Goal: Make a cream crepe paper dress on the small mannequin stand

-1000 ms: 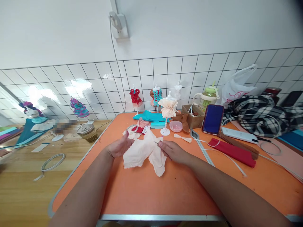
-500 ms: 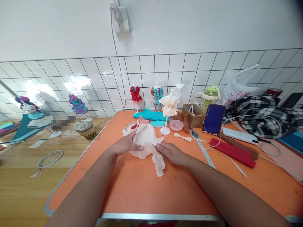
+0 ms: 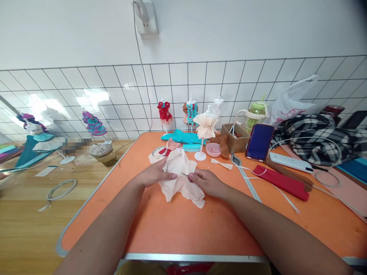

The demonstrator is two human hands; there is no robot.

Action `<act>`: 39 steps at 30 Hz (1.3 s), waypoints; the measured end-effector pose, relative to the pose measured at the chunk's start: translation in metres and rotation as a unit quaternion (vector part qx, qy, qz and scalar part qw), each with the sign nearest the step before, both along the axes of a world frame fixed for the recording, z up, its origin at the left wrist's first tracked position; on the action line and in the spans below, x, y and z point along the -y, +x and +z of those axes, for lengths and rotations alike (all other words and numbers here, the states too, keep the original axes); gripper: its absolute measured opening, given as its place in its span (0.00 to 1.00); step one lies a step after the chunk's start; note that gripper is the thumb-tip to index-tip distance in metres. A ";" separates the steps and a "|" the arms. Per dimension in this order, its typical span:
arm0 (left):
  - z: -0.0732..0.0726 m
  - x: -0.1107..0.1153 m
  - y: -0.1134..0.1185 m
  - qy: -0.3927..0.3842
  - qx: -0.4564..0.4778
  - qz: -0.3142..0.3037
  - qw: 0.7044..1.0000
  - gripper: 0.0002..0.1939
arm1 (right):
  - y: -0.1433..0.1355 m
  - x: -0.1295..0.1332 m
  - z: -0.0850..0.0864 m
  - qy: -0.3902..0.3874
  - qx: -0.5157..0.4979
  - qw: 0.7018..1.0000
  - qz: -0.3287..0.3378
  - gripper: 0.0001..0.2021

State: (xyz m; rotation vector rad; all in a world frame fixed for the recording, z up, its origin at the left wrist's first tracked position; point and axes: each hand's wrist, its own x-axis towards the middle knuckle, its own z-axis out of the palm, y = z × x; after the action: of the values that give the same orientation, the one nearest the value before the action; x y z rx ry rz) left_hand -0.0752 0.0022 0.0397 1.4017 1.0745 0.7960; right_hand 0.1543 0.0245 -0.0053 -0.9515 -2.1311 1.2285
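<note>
My left hand (image 3: 155, 173) is closed on a pale pink sheet of crepe paper (image 3: 181, 162), its thumb lying across the near side. The sheet is creased, and its lower part hangs in loose flaps over the orange table. In my right hand (image 3: 208, 182), held at the sheet's right edge, is what looks like a small pair of scissors (image 3: 185, 174). Only the thin metal tips show, against the paper; the fingers hide the rest. Just beyond my hands stands a small white dress form (image 3: 200, 156) wearing a gathered cream skirt (image 3: 206, 126).
A pink bowl (image 3: 213, 150), a cardboard box (image 3: 235, 138) and a phone (image 3: 259, 142) stand behind my right hand. Red crepe paper (image 3: 282, 183) lies at the right. A tape roll (image 3: 159, 152) sits behind my left hand. Several dressed forms line the tiled wall.
The loose strip below the tool has swung up and spread into a wider flap. The tips have shifted slightly left across the paper. Both hands keep their hold.
</note>
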 end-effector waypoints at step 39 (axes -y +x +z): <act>-0.001 -0.002 0.012 0.008 -0.029 -0.013 0.999 0.25 | 0.000 -0.004 -0.001 -0.052 0.023 0.998 0.018 0.25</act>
State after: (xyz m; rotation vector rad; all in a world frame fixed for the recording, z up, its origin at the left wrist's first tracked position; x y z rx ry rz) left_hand -0.0635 0.0038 0.0382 1.4566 1.0936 0.7512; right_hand 0.1544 0.0280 -0.0068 -0.9980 -2.1449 1.3584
